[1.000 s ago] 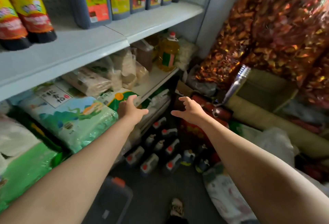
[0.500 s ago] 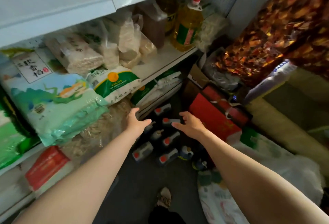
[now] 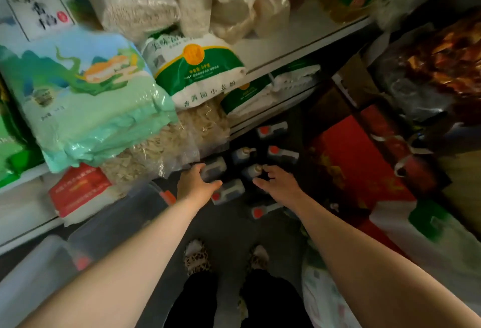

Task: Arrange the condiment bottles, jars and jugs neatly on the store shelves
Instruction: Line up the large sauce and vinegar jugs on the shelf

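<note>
Several dark jugs with red caps stand on the floor below the shelves, among them one (image 3: 228, 191) near my left thumb and one (image 3: 263, 211) nearer my feet. My left hand (image 3: 195, 184) reaches down with spread fingers over a grey jug (image 3: 214, 169) and holds nothing. My right hand (image 3: 277, 184) hangs open beside a bottle with a pale cap (image 3: 252, 171), fingertips close to it. More jugs (image 3: 283, 153) stand behind.
Rice and flour bags (image 3: 86, 98) bulge over the shelf edge (image 3: 286, 57) at left. Red boxes (image 3: 364, 161) and bags of dried goods (image 3: 442, 67) crowd the right. Large translucent jugs (image 3: 114, 221) sit low on the left. My feet (image 3: 197, 257) stand on the grey floor.
The view has tipped further down and closer to the floor. Both hands have dropped toward the jugs on the floor, with fingers still spread.
</note>
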`<state>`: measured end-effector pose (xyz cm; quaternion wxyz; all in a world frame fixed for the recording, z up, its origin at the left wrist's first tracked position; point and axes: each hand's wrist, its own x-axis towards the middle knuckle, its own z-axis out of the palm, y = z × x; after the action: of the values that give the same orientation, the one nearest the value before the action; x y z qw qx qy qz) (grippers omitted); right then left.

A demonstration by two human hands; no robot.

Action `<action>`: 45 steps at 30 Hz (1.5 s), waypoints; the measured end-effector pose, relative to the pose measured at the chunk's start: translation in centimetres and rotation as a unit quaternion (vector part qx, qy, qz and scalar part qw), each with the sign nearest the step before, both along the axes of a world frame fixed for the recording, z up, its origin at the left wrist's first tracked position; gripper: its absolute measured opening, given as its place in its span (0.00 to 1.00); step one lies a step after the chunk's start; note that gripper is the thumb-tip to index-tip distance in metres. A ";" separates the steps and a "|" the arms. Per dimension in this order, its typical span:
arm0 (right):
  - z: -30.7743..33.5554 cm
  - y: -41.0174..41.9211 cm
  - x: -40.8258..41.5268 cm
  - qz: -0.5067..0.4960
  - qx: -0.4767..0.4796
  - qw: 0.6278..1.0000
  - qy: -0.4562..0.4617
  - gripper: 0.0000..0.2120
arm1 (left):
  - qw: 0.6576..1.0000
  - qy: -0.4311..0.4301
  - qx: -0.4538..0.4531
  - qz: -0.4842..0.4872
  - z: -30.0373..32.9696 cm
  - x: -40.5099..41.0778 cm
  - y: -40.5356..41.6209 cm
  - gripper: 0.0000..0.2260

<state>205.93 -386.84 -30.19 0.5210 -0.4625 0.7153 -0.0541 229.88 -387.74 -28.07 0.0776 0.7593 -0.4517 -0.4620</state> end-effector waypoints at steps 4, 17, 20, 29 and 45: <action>-5.9 -0.6 -0.3 0.022 0.038 0.999 -0.005 0.34 | 0.999 0.009 0.027 0.032 -7.3 0.2 2.1 0.31; -31.0 -1.1 -0.7 0.054 0.070 0.993 -0.080 0.34 | 0.974 0.130 0.039 0.179 -34.4 -1.5 10.3 0.26; -35.7 -1.0 0.1 0.074 0.046 0.993 -0.082 0.36 | 0.969 0.162 0.007 0.184 -39.1 -1.6 10.0 0.29; -42.9 -0.7 0.2 0.068 -0.023 0.989 -0.128 0.37 | 0.959 0.232 -0.082 0.138 -48.3 -0.7 8.0 0.34; -44.1 -0.1 1.8 0.048 -0.089 0.985 -0.141 0.33 | 0.933 0.299 -0.099 0.177 -50.0 0.5 6.3 0.30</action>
<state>207.76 -386.97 -74.32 0.5753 -0.5285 0.6041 -0.1574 230.35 -381.43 -78.12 0.3643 0.6422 -0.3099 -0.5991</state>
